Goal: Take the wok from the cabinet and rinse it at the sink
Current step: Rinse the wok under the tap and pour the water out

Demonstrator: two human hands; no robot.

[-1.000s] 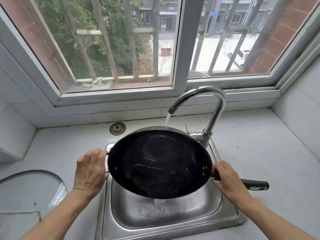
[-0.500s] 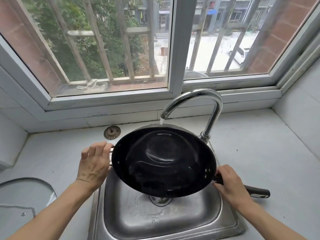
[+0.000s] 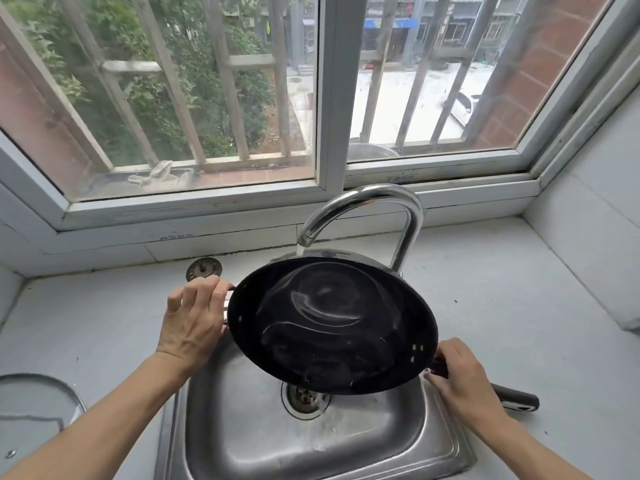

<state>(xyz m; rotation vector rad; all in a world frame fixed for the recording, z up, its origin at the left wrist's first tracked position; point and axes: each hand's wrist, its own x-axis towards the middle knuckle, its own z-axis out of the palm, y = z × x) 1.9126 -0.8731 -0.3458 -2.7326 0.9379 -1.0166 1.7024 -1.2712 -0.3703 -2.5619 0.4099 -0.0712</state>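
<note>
The right hand [image 3: 464,377] is curled around the base of the long black handle [image 3: 512,400] of the wok [image 3: 332,323], with the free end of the handle sticking out past the wrist toward the right. The left hand [image 3: 194,318] holds the opposite side of the wok, its fingers [image 3: 207,285] bent over the small side grip at the rim, though the grip itself is mostly hidden behind them. Between the two hands the wok hangs above the sink [image 3: 242,438], tipped so that its dark inside faces the camera and its lower edge points down toward the drain [image 3: 304,400]. Wet streaks shine across the black inner surface. The far rim of the wok sits just under the spout of the curved chrome faucet [image 3: 367,206], and a thin stream of water falls from the spout behind that rim. The steel basin below is wet around the drain. On the pale countertop [image 3: 485,306], just behind the left hand, lies a round metal strainer plug [image 3: 203,268]. At the lower left edge a glass lid [image 3: 34,410] lies flat on the counter. Behind the faucet runs a white-framed window [image 3: 325,98] with bars outside.
</note>
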